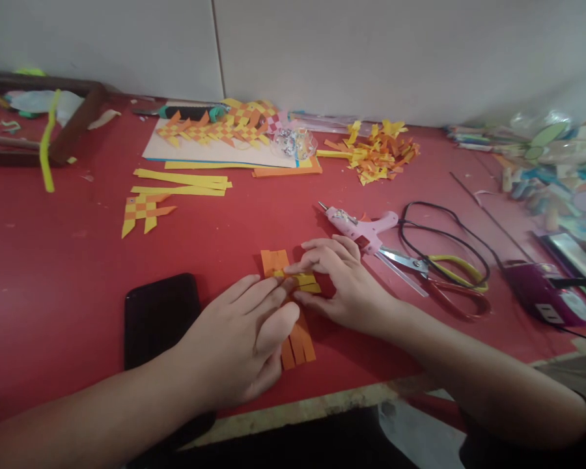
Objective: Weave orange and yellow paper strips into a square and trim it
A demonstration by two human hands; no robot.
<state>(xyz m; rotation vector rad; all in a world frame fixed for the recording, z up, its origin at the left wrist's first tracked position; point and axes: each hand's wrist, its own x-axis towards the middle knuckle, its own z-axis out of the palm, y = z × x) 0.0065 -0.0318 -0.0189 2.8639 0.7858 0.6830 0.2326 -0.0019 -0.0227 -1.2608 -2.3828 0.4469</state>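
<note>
Orange paper strips (297, 342) lie lengthwise on the red table in front of me, with yellow paper strips (305, 281) woven across them. My left hand (247, 326) rests over the weave from the left, its fingertips pressing the strips and its thumb side hiding part of them. From the right, my right hand (344, 280) has thumb and fingers around the ends of the yellow strips. A black phone-like slab (161, 312) lies beside my left hand. Just beyond my right hand are a pink glue gun (364, 231) and scissors (449, 273).
A finished woven paper fish (144, 212) and loose yellow strips (185, 182) lie at left. Farther back are more woven pieces (215, 130), a craft knife (190, 113) and a scrap pile (383, 153). A brown tray (81, 120) stands far left; a purple device (542, 296), right.
</note>
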